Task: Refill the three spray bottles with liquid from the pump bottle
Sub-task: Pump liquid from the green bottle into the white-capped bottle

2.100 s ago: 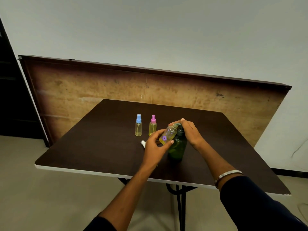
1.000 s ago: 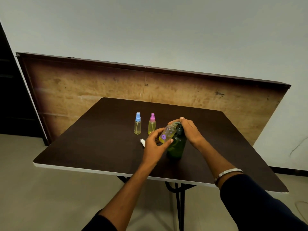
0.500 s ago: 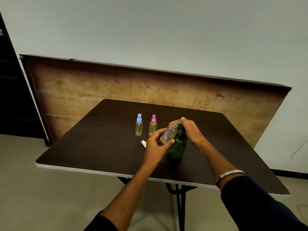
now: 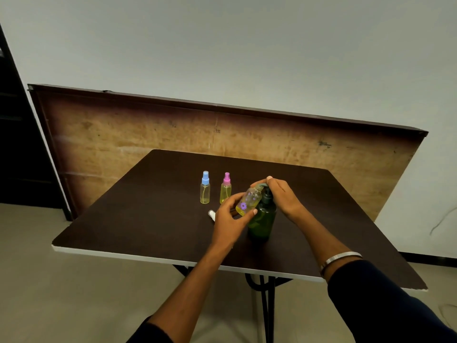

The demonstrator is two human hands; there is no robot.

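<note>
A dark green pump bottle (image 4: 263,220) stands near the middle of the dark table (image 4: 153,219). My right hand (image 4: 282,195) rests on top of its pump head. My left hand (image 4: 228,220) holds a small uncapped spray bottle (image 4: 248,200) with a purple flower mark, tilted with its mouth at the pump nozzle; yellow liquid sits in its lower part. Two capped spray bottles stand upright behind: a blue-capped one (image 4: 205,188) and a pink-capped one (image 4: 226,188), both with yellowish liquid. A white cap (image 4: 212,214) lies on the table beside my left hand.
A large wooden board (image 4: 123,144) leans against the wall behind the table. The table's white front edge (image 4: 123,257) is close to me, with black metal legs (image 4: 265,305) below. A dark doorway or cabinet (image 4: 14,144) stands at the left.
Both hands and the bottles keep the same pose; only the head camera has shifted slightly.
</note>
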